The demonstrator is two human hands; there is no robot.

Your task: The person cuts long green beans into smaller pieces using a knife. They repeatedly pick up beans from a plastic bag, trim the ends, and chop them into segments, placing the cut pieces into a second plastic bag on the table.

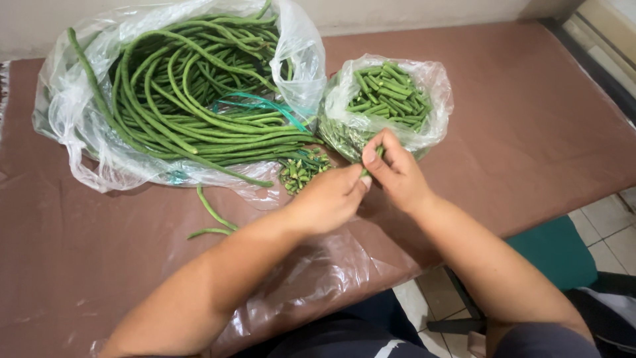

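My left hand (329, 199) and my right hand (394, 170) meet over the brown mat, both pinching one short green bean piece (376, 155) between the fingertips. Just beyond them sits a small clear plastic bag (434, 83) filled with cut bean pieces (389, 97). To the left lies a large clear plastic bag (69, 113) spilling long green beans (192, 99), bound with a teal band (265, 105). A little pile of trimmed bean ends (299, 170) lies next to my left hand.
Two loose long beans (212, 219) lie on the brown mat (530, 119) left of my left forearm. Clear plastic sheeting (318, 278) hangs over the mat's near edge. Tiled floor (613, 229) and a green seat (553, 252) show at lower right.
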